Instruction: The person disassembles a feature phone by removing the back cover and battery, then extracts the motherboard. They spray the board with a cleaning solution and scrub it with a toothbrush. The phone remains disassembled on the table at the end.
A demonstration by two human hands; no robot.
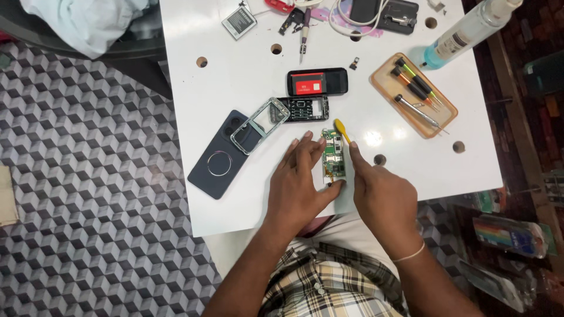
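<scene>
Already we can see that the disassembly of the small phone is far along, judging from how the parts lie on the white table [247, 194]. Starting from the biggest thing, a dark blue smartphone [218, 157] lies face down at the left, and it looks untouched. On the right side a wooden tray [385, 82] keeps several screwdrivers [416, 88], and a clear spray bottle [470, 29] lies near the far corner. In the middle, the black back shell [317, 81] with a red battery inside is set apart, just before it rests the black keypad frame [304, 109], and the silver front bezel [259, 125] leans partly over the smartphone. So the covers are off already, we think. What is left now is the smallest piece, the green circuit board [332, 157], which lies flat near the front edge of the table, between our two hands. Our left hand [298, 182] rests flat beside it with fingers spread, and the thumb presses the near end of the board to steady it; it does not pinch anything. Our right hand [379, 191] pinches a yellow pry tool [342, 130], whose tip is touching the far end of the board. Whether something on the board is already loose, we cannot tell.
</scene>
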